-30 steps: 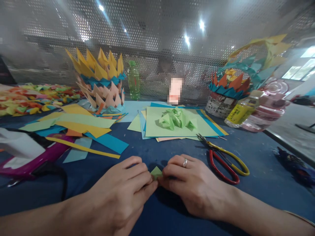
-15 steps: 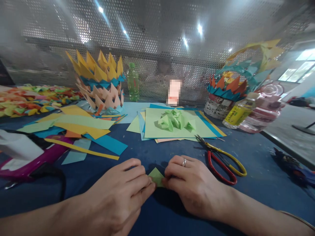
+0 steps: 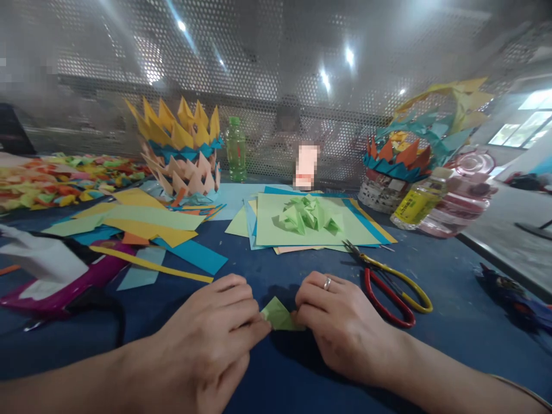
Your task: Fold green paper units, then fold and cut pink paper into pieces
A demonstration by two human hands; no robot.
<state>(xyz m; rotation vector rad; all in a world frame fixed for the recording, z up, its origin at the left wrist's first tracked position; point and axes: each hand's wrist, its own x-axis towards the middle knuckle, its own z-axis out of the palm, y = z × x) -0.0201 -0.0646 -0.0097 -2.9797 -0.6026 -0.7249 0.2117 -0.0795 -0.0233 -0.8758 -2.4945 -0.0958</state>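
A small green paper triangle [image 3: 278,315] is held between my two hands, low over the blue table. My left hand [image 3: 215,328] pinches its left corner between thumb and fingers. At the right corner, the fingers of my right hand [image 3: 340,319], with a ring on one of them, close on the paper. Both thumbs are partly hidden. Beyond the hands, several folded light-green paper pieces [image 3: 308,214] lie on a stack of coloured paper sheets [image 3: 267,227]. Scissors [image 3: 390,276] with one red and one yellow handle rest beside my right hand.
Cut paper strips [image 3: 146,221] and a purple glue gun [image 3: 99,270] lie at left. Behind them stand stacked paper crowns [image 3: 181,135] and a green bottle [image 3: 235,149]. A yellow-labelled bottle [image 3: 416,204] leans at right near a pink container [image 3: 461,198]. Folded scraps [image 3: 64,175] pile at far left.
My right hand has shifted slightly right, so more of the paper triangle shows between the hands. My left hand keeps its pinch. The whole view has tilted a little.
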